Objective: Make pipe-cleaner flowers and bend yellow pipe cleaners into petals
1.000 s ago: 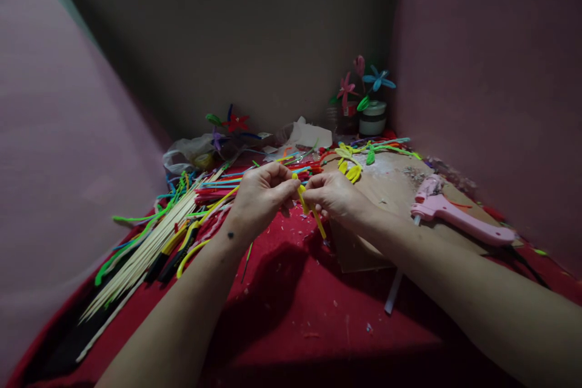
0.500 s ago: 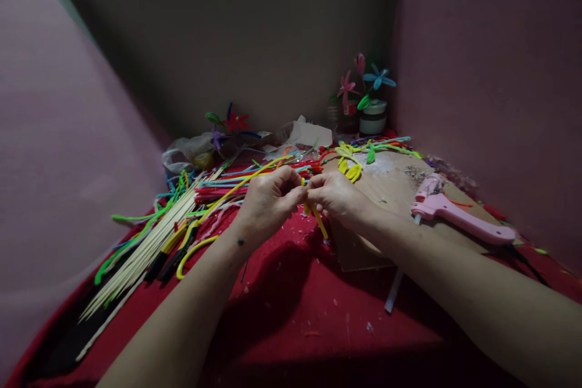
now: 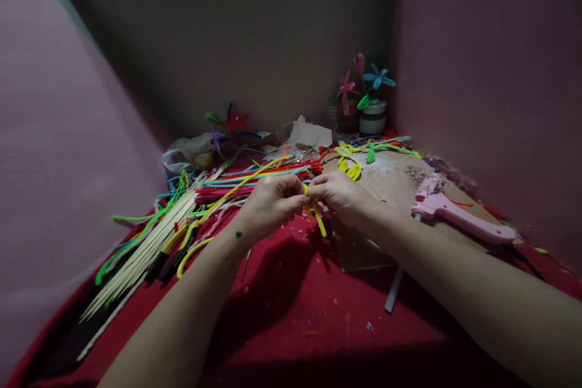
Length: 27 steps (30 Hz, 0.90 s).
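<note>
My left hand (image 3: 268, 206) and my right hand (image 3: 342, 197) meet above the red cloth (image 3: 291, 315), fingers pinched together on a yellow pipe cleaner (image 3: 314, 213). Its folded part hangs down between the two hands, and a long yellow tail runs up and left from my left hand over the pile of coloured pipe cleaners (image 3: 254, 179). Both hands are closed on it, fingertips almost touching.
A bundle of wooden skewers (image 3: 145, 242) lies at the left. A pink glue gun (image 3: 454, 215) rests on a cardboard sheet (image 3: 391, 188) at the right, with yellow petal shapes (image 3: 350, 167) behind. A pot of pipe-cleaner flowers (image 3: 370, 100) stands in the corner, crumpled paper (image 3: 309, 133) beside it.
The hands have closed in on each other and shifted slightly right. The long yellow tail now sticks out up-left from my left hand; the hanging folded part is shorter.
</note>
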{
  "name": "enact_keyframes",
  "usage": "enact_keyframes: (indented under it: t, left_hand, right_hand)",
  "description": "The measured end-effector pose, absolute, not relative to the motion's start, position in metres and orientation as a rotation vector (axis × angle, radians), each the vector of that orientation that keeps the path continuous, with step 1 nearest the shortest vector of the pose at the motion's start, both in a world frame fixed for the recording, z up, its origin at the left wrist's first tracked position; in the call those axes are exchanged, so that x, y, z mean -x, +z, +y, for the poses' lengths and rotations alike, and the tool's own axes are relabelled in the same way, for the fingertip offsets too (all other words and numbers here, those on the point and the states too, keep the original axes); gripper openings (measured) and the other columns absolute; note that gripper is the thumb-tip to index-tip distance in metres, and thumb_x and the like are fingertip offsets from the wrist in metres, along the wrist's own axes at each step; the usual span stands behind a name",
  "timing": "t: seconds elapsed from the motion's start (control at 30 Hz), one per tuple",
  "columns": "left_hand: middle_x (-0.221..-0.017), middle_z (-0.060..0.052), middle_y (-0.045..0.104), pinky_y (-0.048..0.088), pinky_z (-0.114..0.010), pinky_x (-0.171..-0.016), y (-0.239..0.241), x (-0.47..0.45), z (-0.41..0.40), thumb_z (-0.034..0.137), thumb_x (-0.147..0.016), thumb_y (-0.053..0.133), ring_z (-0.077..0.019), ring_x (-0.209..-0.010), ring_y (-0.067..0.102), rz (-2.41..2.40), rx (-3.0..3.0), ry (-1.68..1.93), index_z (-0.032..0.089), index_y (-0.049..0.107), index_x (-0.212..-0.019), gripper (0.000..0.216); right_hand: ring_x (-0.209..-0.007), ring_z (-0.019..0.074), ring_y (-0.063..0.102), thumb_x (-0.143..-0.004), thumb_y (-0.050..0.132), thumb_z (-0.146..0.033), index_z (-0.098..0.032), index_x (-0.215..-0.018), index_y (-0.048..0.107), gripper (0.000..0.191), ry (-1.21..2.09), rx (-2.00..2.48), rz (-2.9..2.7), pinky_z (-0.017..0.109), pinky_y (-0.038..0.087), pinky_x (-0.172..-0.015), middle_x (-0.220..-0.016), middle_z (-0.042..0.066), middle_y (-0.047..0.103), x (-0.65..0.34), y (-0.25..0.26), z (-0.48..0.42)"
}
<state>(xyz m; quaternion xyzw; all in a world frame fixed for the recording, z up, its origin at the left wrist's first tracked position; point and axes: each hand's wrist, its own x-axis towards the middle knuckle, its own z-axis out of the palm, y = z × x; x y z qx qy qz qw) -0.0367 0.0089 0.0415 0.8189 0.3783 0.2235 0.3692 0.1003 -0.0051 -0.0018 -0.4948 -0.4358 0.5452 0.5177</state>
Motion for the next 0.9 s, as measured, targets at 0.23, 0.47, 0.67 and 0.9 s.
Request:
enact_keyframes:
  t: [0.23, 0.47, 0.67, 0.9]
  left_hand:
    - [-0.055, 0.004, 0.052, 0.038, -0.017, -0.041, 0.038, 0.041, 0.02, 0.021, -0.067, 0.062, -0.0056, -0.043, 0.046, 0.87, -1.919, 0.512, 0.014, 0.054, -0.071, 0.012]
    - [-0.059, 0.002, 0.056, 0.038, -0.017, -0.036, 0.025, 0.034, 0.022, 0.021, -0.067, 0.059, -0.0075, -0.043, 0.049, 0.832, -1.802, 0.463, 0.013, 0.057, -0.077, 0.013]
    - [-0.049, 0.002, 0.053, 0.038, -0.018, -0.038, 0.019, 0.035, 0.023, 0.019, -0.069, 0.055, -0.0092, -0.04, 0.05, 0.852, -1.812, 0.303, 0.013, 0.055, -0.067, 0.006]
    - [-0.057, 0.002, 0.057, 0.037, -0.016, -0.037, 0.021, 0.041, 0.03, 0.015, -0.065, 0.061, -0.0071, -0.041, 0.051, 0.817, -1.693, 0.433, 0.013, 0.055, -0.077, 0.013]
  right_hand:
    - [-0.034, 0.0041, 0.03, -0.05, 0.056, -0.009, -0.016, -0.046, 0.046, 0.013, 1.41, 0.988, -0.88, 0.02, 0.02, -0.034, -0.037, -0.007, 0.038, -0.103, -0.003, -0.002]
    - [-0.037, 0.0054, 0.036, -0.052, 0.062, -0.014, -0.016, -0.053, 0.048, 0.014, 1.376, 0.882, -0.743, 0.02, 0.024, -0.036, -0.044, -0.004, 0.048, -0.105, -0.003, 0.003]
    - [-0.039, 0.0052, 0.036, -0.054, 0.059, -0.012, -0.015, -0.051, 0.047, 0.012, 1.28, 0.871, -0.727, 0.02, 0.024, -0.037, -0.044, -0.004, 0.048, -0.106, -0.001, 0.002]
    - [-0.04, 0.0058, 0.037, -0.056, 0.059, -0.014, -0.016, -0.052, 0.049, 0.011, 1.272, 0.904, -0.78, 0.021, 0.025, -0.038, -0.044, -0.003, 0.048, -0.106, -0.003, 0.002]
